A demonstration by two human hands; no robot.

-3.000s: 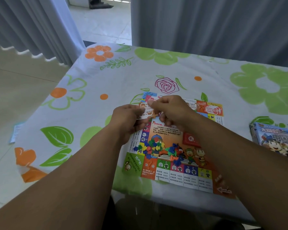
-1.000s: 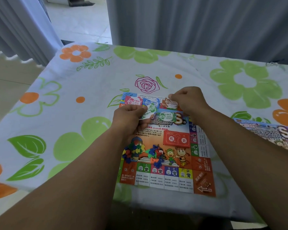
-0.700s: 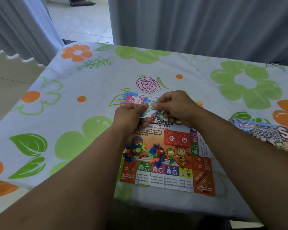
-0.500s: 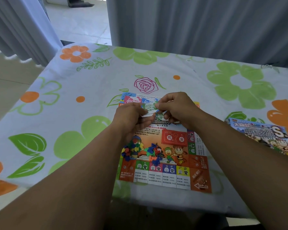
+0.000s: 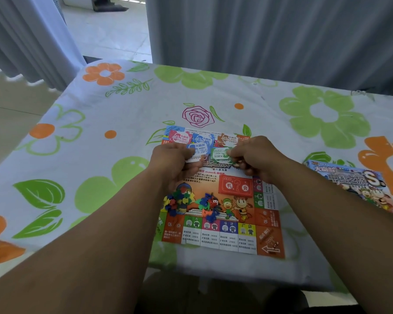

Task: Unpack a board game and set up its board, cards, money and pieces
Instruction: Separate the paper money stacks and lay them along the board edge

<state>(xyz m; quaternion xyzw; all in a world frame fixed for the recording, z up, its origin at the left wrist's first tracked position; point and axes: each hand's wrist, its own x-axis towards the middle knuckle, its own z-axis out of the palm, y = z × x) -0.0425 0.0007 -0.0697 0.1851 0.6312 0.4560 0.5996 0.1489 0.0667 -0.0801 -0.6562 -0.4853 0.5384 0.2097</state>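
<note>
Only the hands and forearms of the person show. The left hand (image 5: pixel 173 162), at the far left part of the board (image 5: pixel 267 219), is bare, with faint creases across the knuckles. The left forearm (image 5: pixel 100 234), to the near left of the board, is uncovered from the wrist to the picture's edge. The right hand (image 5: pixel 256 157), at the far right part of the board, is bare too, its knuckles a row of low bumps. The right forearm (image 5: pixel 327 211), to the near right of the board, is equally unclothed. Just nearer than the board's near edge lies a dark shape (image 5: pixel 213 295), perhaps clothing, too dim to tell.
</note>
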